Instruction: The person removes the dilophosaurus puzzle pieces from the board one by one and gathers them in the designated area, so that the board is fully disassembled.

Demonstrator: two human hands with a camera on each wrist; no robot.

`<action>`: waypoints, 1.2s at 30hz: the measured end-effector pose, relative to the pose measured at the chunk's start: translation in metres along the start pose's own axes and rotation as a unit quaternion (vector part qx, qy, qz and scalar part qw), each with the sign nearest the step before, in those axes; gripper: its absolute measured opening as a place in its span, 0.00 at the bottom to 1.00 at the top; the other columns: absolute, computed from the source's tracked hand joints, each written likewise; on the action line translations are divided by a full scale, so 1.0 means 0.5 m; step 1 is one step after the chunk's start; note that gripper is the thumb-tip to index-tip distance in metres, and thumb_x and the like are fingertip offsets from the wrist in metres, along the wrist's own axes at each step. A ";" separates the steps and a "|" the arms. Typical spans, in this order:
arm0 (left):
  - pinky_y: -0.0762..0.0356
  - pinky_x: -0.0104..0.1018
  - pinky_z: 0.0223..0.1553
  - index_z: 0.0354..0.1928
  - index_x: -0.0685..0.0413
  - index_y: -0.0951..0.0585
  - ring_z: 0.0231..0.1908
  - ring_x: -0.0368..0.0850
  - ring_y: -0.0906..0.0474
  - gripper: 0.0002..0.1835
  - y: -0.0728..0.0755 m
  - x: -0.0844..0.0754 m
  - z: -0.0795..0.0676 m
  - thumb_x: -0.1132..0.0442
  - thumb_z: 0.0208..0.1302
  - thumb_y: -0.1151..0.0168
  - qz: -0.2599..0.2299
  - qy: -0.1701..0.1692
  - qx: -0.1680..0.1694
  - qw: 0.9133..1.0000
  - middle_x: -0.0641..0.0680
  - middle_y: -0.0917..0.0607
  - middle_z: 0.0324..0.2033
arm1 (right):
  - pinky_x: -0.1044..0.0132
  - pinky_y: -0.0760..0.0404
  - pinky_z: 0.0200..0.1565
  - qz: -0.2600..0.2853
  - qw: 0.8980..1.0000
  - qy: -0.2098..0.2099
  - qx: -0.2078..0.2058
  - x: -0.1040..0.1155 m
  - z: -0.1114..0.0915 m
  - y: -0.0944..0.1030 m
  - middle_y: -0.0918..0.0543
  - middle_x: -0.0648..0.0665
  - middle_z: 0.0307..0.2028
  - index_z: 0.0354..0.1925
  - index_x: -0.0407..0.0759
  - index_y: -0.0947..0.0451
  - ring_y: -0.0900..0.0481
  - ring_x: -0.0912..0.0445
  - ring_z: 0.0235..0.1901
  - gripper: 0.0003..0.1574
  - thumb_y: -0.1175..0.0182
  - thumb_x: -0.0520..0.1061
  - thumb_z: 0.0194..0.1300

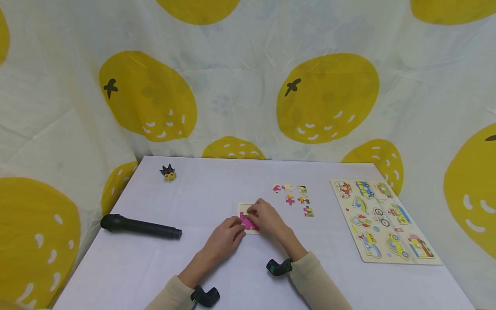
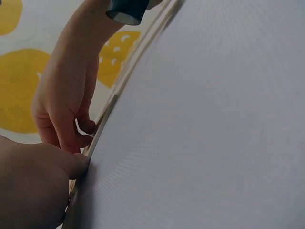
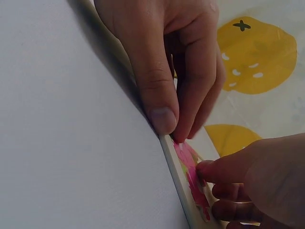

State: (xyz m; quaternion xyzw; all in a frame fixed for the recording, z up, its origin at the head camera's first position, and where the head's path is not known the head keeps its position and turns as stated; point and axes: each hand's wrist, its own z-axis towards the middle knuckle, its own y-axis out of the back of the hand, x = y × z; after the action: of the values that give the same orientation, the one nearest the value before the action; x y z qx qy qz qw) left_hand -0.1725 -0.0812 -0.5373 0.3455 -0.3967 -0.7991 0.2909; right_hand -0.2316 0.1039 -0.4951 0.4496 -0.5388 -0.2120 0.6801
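A small square jigsaw tray [image 1: 252,231] with a pale wooden rim lies mid-table, partly filled with magenta pieces [image 3: 189,164]. At its left edge my left hand [image 1: 224,237] holds the rim, a fingertip touching the pieces. My right hand [image 1: 268,218] reaches over the tray's right side, thumb and forefinger close together in a pinch at a puzzle piece; the fingers mostly cover this piece. In the right wrist view, the right thumb [image 3: 163,119] sits at the rim. Several loose puzzle pieces [image 1: 289,199] lie beyond the right hand.
Toward the right edge lies a wooden board [image 1: 366,254] with vehicle pictures. A black microphone [image 1: 141,227] lies on the left, and a small spiky-haired toy head [image 1: 168,172] stands at the back left. A fruit-patterned curtain [image 1: 236,99] hangs behind the white table [image 1: 209,185].
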 end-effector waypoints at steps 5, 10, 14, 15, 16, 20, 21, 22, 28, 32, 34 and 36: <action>0.17 0.37 0.52 0.44 0.57 0.12 0.47 0.44 0.19 0.10 0.002 -0.003 0.000 0.60 0.64 0.31 0.010 -0.019 -0.008 1.000 0.51 0.16 0.44 | 0.59 0.19 0.48 -0.016 1.000 0.000 0.012 0.003 -0.001 -0.005 0.23 0.46 0.42 0.46 0.42 0.18 0.26 0.56 0.37 0.12 0.35 0.47 0.68; 0.17 0.35 0.48 0.43 0.57 0.12 0.43 0.41 0.20 0.09 0.002 -0.003 0.001 0.61 0.64 0.31 0.010 -0.024 -0.015 1.000 0.49 0.17 0.41 | 0.62 0.21 0.46 -0.015 1.000 0.002 0.019 0.000 -0.002 -0.011 0.26 0.46 0.43 0.48 0.42 0.22 0.28 0.55 0.37 0.14 0.35 0.47 0.68; 0.17 0.34 0.47 0.43 0.57 0.12 0.42 0.41 0.20 0.09 0.001 -0.003 0.001 0.60 0.63 0.30 0.006 -0.023 -0.020 1.000 0.49 0.17 0.40 | 0.64 0.23 0.42 0.019 1.000 0.000 0.017 -0.004 0.000 -0.011 0.26 0.47 0.41 0.47 0.43 0.25 0.28 0.56 0.36 0.14 0.35 0.46 0.68; 0.17 0.34 0.47 0.43 0.57 0.12 0.42 0.41 0.21 0.09 0.001 -0.003 0.001 0.60 0.63 0.30 0.006 -0.023 -0.020 1.000 0.48 0.17 0.40 | 0.66 0.24 0.41 0.031 0.999 -0.002 0.018 -0.005 0.001 -0.010 0.25 0.47 0.39 0.47 0.44 0.26 0.28 0.57 0.35 0.14 0.34 0.46 0.67; 0.17 0.33 0.46 0.42 0.56 0.12 0.42 0.41 0.21 0.09 0.001 -0.002 0.001 0.60 0.63 0.30 0.007 -0.023 -0.021 0.999 0.48 0.17 0.40 | 0.67 0.24 0.40 0.043 0.999 -0.002 0.020 -0.006 0.001 -0.008 0.25 0.48 0.38 0.46 0.44 0.26 0.28 0.57 0.35 0.14 0.34 0.46 0.67; 0.17 0.33 0.45 0.43 0.56 0.12 0.41 0.40 0.22 0.10 0.001 -0.003 0.001 0.60 0.63 0.30 0.007 -0.021 -0.018 1.000 0.48 0.18 0.39 | 0.70 0.25 0.35 0.077 0.996 0.004 0.037 -0.008 0.003 0.001 0.22 0.49 0.33 0.46 0.45 0.26 0.27 0.58 0.32 0.12 0.35 0.44 0.68; 0.17 0.33 0.45 0.43 0.56 0.12 0.41 0.40 0.22 0.10 0.001 -0.002 0.001 0.60 0.63 0.30 0.007 -0.019 -0.016 1.000 0.48 0.18 0.39 | 0.70 0.26 0.35 0.080 0.996 0.009 0.043 -0.009 0.004 0.003 0.22 0.50 0.33 0.46 0.45 0.26 0.27 0.58 0.31 0.11 0.36 0.43 0.69; 0.17 0.33 0.45 0.43 0.56 0.12 0.41 0.40 0.22 0.10 0.001 -0.003 0.001 0.60 0.63 0.30 0.007 -0.018 -0.015 1.000 0.48 0.18 0.39 | 0.71 0.26 0.35 0.082 0.995 0.013 0.046 -0.010 0.004 0.005 0.22 0.50 0.33 0.46 0.45 0.26 0.27 0.58 0.31 0.10 0.37 0.43 0.69; 0.16 0.33 0.46 0.44 0.56 0.12 0.41 0.40 0.21 0.11 0.002 -0.004 0.001 0.59 0.63 0.30 0.016 -0.017 -0.011 1.000 0.49 0.17 0.40 | 0.71 0.25 0.34 0.097 0.994 0.027 0.049 -0.019 0.004 0.010 0.19 0.50 0.34 0.47 0.45 0.26 0.26 0.59 0.30 0.09 0.38 0.40 0.69; 0.16 0.32 0.47 0.45 0.56 0.12 0.42 0.40 0.20 0.11 0.002 -0.004 0.001 0.58 0.65 0.31 0.025 -0.013 -0.002 1.000 0.49 0.17 0.41 | 0.71 0.25 0.32 0.116 0.992 0.023 0.044 -0.022 0.004 0.012 0.18 0.49 0.34 0.47 0.45 0.24 0.25 0.58 0.30 0.08 0.38 0.41 0.70; 0.16 0.32 0.49 0.46 0.55 0.12 0.43 0.40 0.20 0.12 0.002 -0.004 0.001 0.58 0.65 0.32 0.026 -0.009 0.005 1.000 0.49 0.17 0.42 | 0.71 0.25 0.31 0.124 0.991 0.020 0.041 -0.022 0.004 0.013 0.17 0.49 0.34 0.47 0.45 0.23 0.25 0.58 0.29 0.08 0.38 0.41 0.70; 0.16 0.32 0.50 0.47 0.55 0.12 0.44 0.40 0.20 0.12 0.002 -0.004 0.001 0.57 0.66 0.33 0.025 -0.005 0.010 1.000 0.49 0.17 0.43 | 0.71 0.24 0.31 0.130 0.991 0.012 0.036 -0.022 0.003 0.014 0.16 0.49 0.34 0.47 0.45 0.22 0.25 0.58 0.29 0.09 0.37 0.42 0.69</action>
State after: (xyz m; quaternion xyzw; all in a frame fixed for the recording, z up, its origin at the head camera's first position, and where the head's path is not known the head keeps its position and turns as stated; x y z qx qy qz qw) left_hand -0.1714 -0.0799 -0.5358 0.3343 -0.4148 -0.7893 0.3051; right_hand -0.2380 0.1152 -0.4950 0.4028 -0.5920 -0.0972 0.6912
